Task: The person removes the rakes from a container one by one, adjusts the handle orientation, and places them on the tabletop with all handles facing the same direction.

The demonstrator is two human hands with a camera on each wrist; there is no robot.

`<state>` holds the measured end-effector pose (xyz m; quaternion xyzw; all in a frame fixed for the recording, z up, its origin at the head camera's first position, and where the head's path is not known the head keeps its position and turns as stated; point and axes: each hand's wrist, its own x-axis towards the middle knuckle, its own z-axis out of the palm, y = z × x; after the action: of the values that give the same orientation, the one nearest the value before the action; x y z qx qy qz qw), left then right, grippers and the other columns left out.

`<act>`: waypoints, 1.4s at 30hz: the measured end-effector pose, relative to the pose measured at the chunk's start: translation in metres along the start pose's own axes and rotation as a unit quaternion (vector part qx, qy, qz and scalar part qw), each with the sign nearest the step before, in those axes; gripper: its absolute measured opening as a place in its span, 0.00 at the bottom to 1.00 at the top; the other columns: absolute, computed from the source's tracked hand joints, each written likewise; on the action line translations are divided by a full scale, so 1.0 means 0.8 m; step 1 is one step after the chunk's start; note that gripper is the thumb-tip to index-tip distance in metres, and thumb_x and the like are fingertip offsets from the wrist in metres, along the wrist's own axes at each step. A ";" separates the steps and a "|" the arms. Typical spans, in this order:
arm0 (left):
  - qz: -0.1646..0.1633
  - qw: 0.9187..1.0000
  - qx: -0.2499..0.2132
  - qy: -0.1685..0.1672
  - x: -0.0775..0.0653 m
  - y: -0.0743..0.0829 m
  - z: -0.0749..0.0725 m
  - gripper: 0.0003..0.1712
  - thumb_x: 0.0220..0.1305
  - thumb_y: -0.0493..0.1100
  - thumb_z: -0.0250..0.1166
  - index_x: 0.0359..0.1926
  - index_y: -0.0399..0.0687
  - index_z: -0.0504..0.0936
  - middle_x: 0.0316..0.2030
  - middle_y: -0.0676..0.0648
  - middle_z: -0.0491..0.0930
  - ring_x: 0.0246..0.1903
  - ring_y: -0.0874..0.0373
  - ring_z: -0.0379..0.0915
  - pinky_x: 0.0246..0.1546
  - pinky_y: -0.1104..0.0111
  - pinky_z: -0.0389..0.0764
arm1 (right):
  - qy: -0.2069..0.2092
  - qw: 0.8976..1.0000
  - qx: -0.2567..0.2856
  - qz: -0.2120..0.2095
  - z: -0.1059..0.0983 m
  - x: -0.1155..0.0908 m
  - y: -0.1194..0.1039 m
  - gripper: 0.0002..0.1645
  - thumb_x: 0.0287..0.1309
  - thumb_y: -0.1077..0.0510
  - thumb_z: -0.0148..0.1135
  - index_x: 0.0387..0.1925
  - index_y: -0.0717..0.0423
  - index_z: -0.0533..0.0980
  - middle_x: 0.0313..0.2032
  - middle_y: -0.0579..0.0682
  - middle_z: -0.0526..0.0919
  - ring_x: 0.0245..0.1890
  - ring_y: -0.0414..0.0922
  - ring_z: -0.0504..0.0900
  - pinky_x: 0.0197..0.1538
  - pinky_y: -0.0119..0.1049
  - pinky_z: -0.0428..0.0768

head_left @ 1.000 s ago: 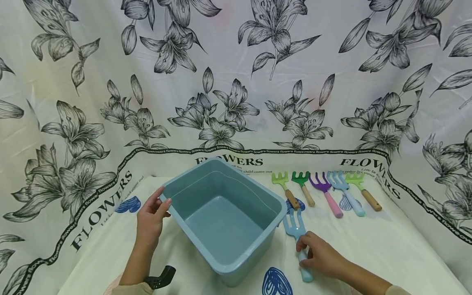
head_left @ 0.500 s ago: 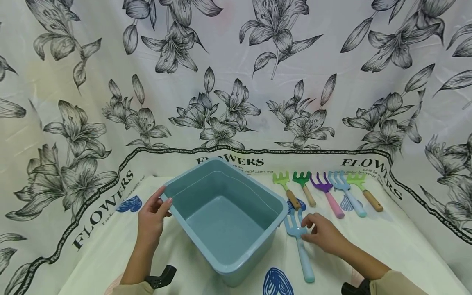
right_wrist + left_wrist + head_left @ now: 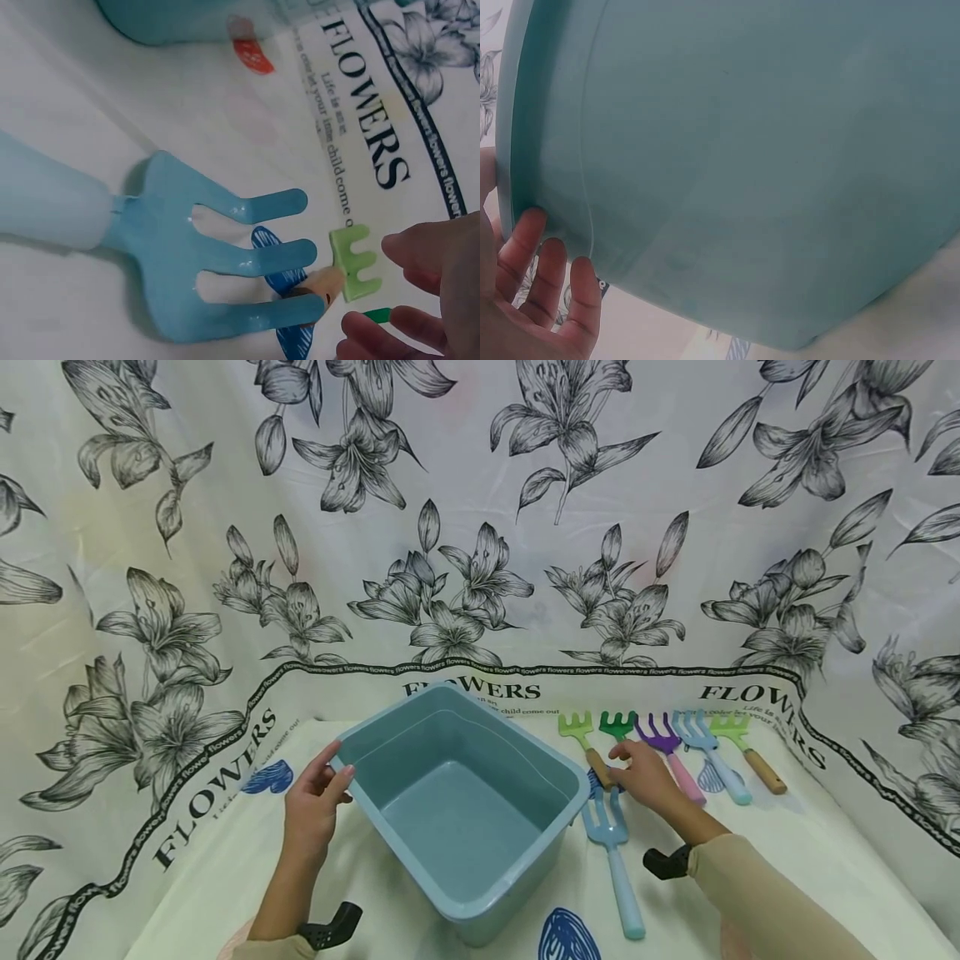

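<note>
My left hand [image 3: 311, 802] holds a blue-green plastic basin [image 3: 468, 906] by the rim at its left corner, thumb over the edge. In the left wrist view, the fingers [image 3: 547, 277] lie against the basin's outer wall [image 3: 742, 165]. My right hand [image 3: 648, 777] hovers over the row of small hand rakes, its thumb and fingers apart. It partly hides a dark green rake [image 3: 617, 724] and is close to the wooden handle of a light green rake [image 3: 576, 727]. Below it lies a light blue hand fork [image 3: 611, 852], right of the basin.
To the right of the hand are a purple rake with pink handle [image 3: 663, 739], a second light blue fork [image 3: 708, 743] and another light green rake [image 3: 750, 756]. A white patterned cloth [image 3: 810, 860] covers the table, and a flowered curtain [image 3: 465, 485] hangs behind.
My right hand has left the near light blue fork's handle and moved forward over its tines to the rakes at the back. The fork stays lying; the left hand keeps the basin's rim.
</note>
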<state>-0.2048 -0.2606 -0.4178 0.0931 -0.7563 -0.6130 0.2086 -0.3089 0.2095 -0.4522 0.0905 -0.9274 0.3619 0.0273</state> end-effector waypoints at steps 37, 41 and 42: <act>-0.002 1.000 -0.003 -0.004 -0.001 -0.001 0.000 0.31 0.65 0.54 0.64 0.69 0.62 0.70 0.41 0.45 0.71 0.38 0.57 0.73 0.41 0.73 0.80 | -0.034 0.993 0.000 0.110 0.048 0.053 0.009 0.12 0.57 0.61 0.66 0.40 0.62 0.74 0.35 0.56 0.78 0.32 0.50 0.75 0.30 0.37 0.76; -0.001 1.000 -0.001 -0.004 -0.002 -0.001 0.000 0.31 0.65 0.55 0.64 0.68 0.63 0.70 0.41 0.44 0.71 0.38 0.57 0.73 0.41 0.74 0.80 | -0.038 0.993 0.006 0.114 0.049 0.054 0.008 0.12 0.59 0.60 0.65 0.41 0.62 0.74 0.37 0.57 0.78 0.33 0.50 0.76 0.30 0.38 0.77; -0.001 1.000 0.000 -0.003 -0.002 -0.001 0.000 0.31 0.65 0.54 0.64 0.68 0.63 0.70 0.41 0.44 0.71 0.38 0.57 0.73 0.41 0.74 0.80 | -0.037 0.993 0.004 0.113 0.049 0.054 0.008 0.12 0.59 0.60 0.65 0.41 0.61 0.74 0.37 0.57 0.78 0.33 0.50 0.76 0.30 0.38 0.77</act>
<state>-0.2034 -0.2604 -0.4186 0.0916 -0.7566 -0.6137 0.2062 -0.3519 0.1809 -0.4801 -0.0013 -0.9307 0.3625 -0.0489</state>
